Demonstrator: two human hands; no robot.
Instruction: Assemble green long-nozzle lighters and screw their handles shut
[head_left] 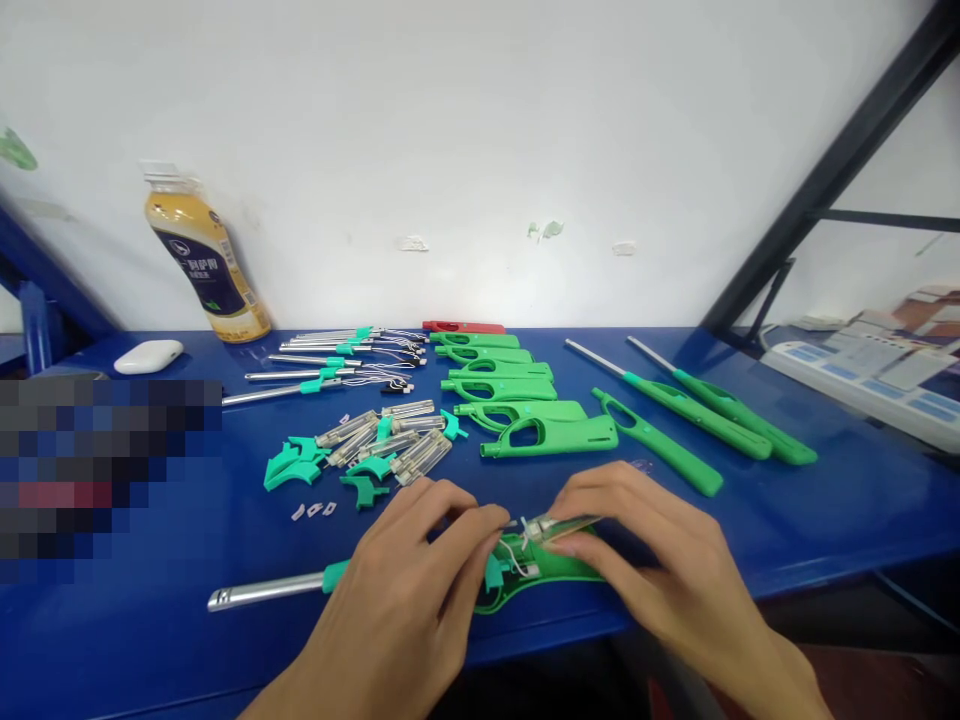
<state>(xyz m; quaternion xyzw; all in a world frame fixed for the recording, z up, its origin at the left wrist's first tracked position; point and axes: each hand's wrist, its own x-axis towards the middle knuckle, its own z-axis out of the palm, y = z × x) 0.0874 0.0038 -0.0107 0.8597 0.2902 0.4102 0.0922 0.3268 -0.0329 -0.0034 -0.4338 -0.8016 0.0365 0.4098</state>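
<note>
One clear tank (566, 529), seemingly plastic, in right fingers (589, 549).

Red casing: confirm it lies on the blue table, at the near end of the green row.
Wrong end: the head view shows the red casing on the blue table, but at the far end of the row of green casings, by the wall.

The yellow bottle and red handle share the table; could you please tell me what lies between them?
In the head view, a group of wired metal rods with teal collars lies between the bottle and the red handle.
</note>
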